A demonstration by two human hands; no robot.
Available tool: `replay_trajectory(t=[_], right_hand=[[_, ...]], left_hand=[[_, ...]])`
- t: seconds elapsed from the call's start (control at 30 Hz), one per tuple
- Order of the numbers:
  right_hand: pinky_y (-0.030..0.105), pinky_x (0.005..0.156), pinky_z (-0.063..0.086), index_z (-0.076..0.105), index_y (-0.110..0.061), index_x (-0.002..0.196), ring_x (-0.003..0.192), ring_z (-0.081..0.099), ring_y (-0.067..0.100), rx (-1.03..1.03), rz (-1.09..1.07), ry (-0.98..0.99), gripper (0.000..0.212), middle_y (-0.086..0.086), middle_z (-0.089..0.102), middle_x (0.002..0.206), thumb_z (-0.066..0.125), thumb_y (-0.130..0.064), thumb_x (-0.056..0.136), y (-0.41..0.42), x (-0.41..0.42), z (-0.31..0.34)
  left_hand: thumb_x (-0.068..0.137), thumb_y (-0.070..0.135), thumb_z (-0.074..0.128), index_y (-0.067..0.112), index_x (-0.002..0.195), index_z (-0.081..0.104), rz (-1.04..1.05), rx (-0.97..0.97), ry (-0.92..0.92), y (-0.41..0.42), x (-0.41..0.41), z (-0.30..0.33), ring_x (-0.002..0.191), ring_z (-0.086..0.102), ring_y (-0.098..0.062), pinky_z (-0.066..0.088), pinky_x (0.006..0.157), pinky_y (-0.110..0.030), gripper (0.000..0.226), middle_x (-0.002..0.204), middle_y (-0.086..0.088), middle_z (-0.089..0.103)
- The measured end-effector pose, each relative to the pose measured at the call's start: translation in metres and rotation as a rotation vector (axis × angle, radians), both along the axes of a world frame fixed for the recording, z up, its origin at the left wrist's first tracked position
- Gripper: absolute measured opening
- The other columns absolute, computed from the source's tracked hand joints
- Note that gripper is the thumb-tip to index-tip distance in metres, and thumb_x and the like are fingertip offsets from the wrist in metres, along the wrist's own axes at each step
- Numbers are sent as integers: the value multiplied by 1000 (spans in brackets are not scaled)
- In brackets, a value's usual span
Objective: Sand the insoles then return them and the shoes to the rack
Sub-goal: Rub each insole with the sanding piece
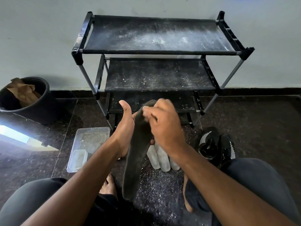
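Left hand cups the dark insole from behind near its upper half, thumb sticking straight up, fingers wrapped round the back edge. Right hand is curled over the insole's top end, fingertips pressed onto its face; we see something pale pinched under them, too blurred to identify. The insole stands roughly upright between our knees, lower end near the floor.

Just behind the insole, three pale insoles lie side by side on the floor, partly hidden by the right wrist. White dust is scattered over the floor around them. Black shoes with white stripes sit on the floor to the right, just beside our right knee.

A clear plastic tray lies on the floor to the left, a smaller clear box at its near corner.

Black rack stands against the wall, straight ahead; top and middle shelves are dusted white. Its lowest shelf is mostly hidden behind our hands.

Black bin with crumpled brown paper is at the far left by the wall
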State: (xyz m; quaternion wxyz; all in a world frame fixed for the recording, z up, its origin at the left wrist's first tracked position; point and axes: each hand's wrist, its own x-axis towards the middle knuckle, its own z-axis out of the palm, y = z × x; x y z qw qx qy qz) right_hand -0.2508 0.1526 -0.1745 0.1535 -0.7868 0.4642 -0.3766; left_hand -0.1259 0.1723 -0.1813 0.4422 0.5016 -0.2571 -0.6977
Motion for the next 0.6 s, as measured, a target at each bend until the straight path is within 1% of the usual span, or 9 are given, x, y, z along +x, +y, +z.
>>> replay_trajectory(t=[0.07, 0.1, 0.17, 0.2, 0.3, 0.33, 0.47, 0.53, 0.6], right_hand=[[35, 69, 48, 71, -2, 81, 83, 47, 18, -19, 117, 29, 16, 4, 48, 78, 63, -8, 94, 12, 12, -4], [38, 66, 48, 71, -2, 80, 81, 47, 20, -30, 135, 44, 18, 3, 47, 77, 62, -9, 94, 12, 13, -5], [37, 64, 44, 69, -5, 75, 80, 45, 19, -49, 76, 55, 18, 1, 46, 76, 66, -7, 92, 2, 7, -3], [35, 64, 43, 67, -6, 71, 80, 45, 19, -49, 11, 50, 19, 1, 46, 75, 67, -5, 90, -5, 2, -2], [16, 66, 40, 66, -7, 70, 81, 45, 17, 2, -144, -13, 20, 1, 47, 76, 68, -5, 90, -19, -12, 2], [14, 65, 39, 68, -6, 73, 80, 45, 16, 7, -143, -15, 17, 1, 47, 76, 68, -5, 90, -16, -12, 2], [29, 64, 47, 75, -5, 85, 78, 49, 17, -13, 53, -25, 9, 2, 49, 75, 70, -7, 92, 7, 3, -4], [27, 68, 47, 77, -5, 89, 78, 49, 15, -18, 104, -32, 6, 2, 51, 74, 72, -7, 90, 7, 5, -6], [25, 67, 45, 75, -6, 81, 79, 47, 15, -3, 60, -28, 12, 0, 50, 74, 69, -8, 92, -1, 0, -4]], left_hand=[[81, 95, 10, 15, 113, 74, 48, 29, -62, -3, 5, -4, 108, 71, -31, 54, 101, -52, 108, 115, -21, 71], [81, 96, 11, 18, 109, 77, 68, 43, -66, -4, 5, -5, 105, 73, -29, 56, 99, -50, 105, 111, -21, 73], [86, 91, 10, 18, 90, 78, 101, 59, -38, -3, 3, -2, 78, 72, -30, 60, 75, -43, 100, 86, -18, 70], [87, 90, 9, 17, 88, 78, 89, 50, -9, -3, 1, 1, 70, 67, -31, 57, 69, -40, 101, 82, -18, 68], [86, 89, 8, 16, 103, 80, 50, 27, 74, -1, -3, 2, 68, 64, -33, 51, 67, -40, 104, 90, -23, 71], [85, 90, 9, 15, 106, 79, 45, 29, 62, -1, -2, 1, 70, 64, -34, 52, 68, -41, 105, 92, -24, 71], [90, 87, 12, 15, 103, 76, 108, 70, -100, 1, 5, 2, 75, 74, -29, 59, 63, -35, 97, 89, -17, 76], [94, 82, 13, 16, 99, 75, 140, 75, -126, 1, 4, 5, 69, 75, -22, 60, 56, -31, 91, 81, -11, 76], [93, 83, 13, 15, 93, 76, 138, 83, -114, 1, 2, 6, 66, 72, -28, 61, 56, -36, 93, 80, -14, 75]])
